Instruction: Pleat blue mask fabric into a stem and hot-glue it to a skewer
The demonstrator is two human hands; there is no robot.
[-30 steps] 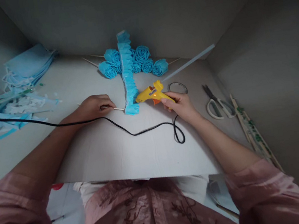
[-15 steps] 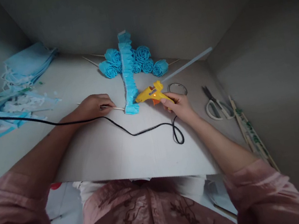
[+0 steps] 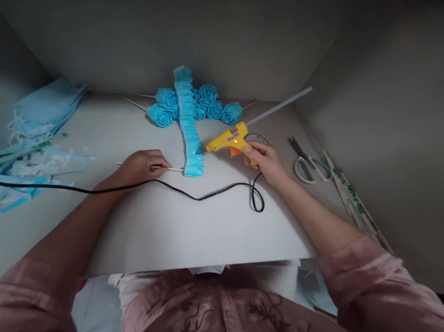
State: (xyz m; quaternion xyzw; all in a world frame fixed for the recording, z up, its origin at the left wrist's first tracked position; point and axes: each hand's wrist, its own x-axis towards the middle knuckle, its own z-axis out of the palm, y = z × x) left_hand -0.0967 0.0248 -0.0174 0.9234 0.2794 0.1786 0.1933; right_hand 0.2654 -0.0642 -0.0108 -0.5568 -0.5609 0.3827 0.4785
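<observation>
My right hand (image 3: 264, 159) grips a yellow glue gun (image 3: 226, 140) by its handle; its small light glows orange and a long pale glue stick (image 3: 280, 105) pokes out of the back. The nozzle is at the right edge of a ruffled blue strip (image 3: 189, 129), close to its lower end. Closed around a thin wooden stick (image 3: 176, 169) is my left hand (image 3: 142, 167). The stick's tip meets the near end of the strip. Beyond lie several blue fabric roses (image 3: 208, 95) on sticks, partly covered by the strip.
At the left are a stack of blue face masks (image 3: 44, 108) and a heap of scraps (image 3: 21, 173). White-handled scissors (image 3: 310, 165) and a bundle of sticks (image 3: 354, 197) lie at the right. A roll of tape (image 3: 259, 138) sits behind my right hand. The black cord (image 3: 197, 198) crosses my left forearm.
The view has shifted a little, so the table things appear slightly lower. My left hand still holds the stick against the strip, and the glue gun nozzle remains by the strip's right edge.
</observation>
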